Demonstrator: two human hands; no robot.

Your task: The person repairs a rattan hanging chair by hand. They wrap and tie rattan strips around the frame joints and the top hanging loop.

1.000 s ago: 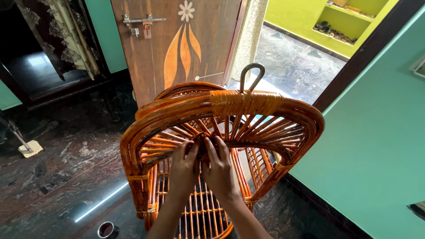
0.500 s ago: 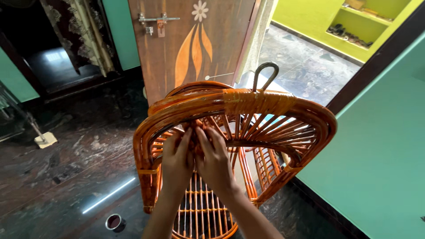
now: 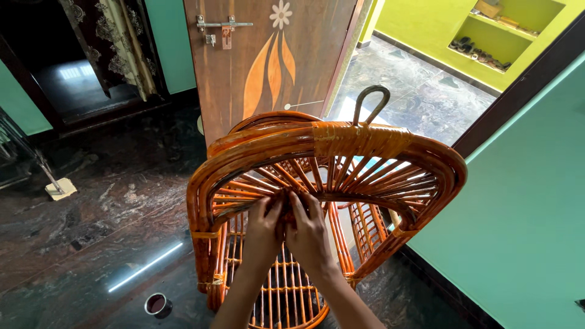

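cane chair [image 3: 323,164]: orange-brown woven rattan, standing on the dark marble floor [image 3: 91,207] in front of a wooden door [image 3: 268,67], seen from above. its curved back arch runs across the middle of the view, with thin cane spokes fanning from a lower curved bar up to the arch. a metal hook [image 3: 370,100] rises behind the top of the arch.

left hand [image 3: 263,228]: reaches up from the bottom edge with the forearm nearly vertical, back of the hand toward the camera, fingers curled and pinched onto the lower bar where the spokes meet. closed on the cane.

right hand [image 3: 309,228]: just beside the left, touching or nearly touching it, forearm angled in from the lower right. fingers bent over the same bar, likewise closed on the cane. whether any strand is held between the fingertips cannot be told.

surroundings: a small round tin [image 3: 158,304] with dark contents sits on the floor to the lower left of the chair, apart from it. the door bears a painted flower motif and a metal latch [image 3: 222,27]. a green wall [image 3: 530,207] stands at the right; a doorway behind opens onto a lighter floor.
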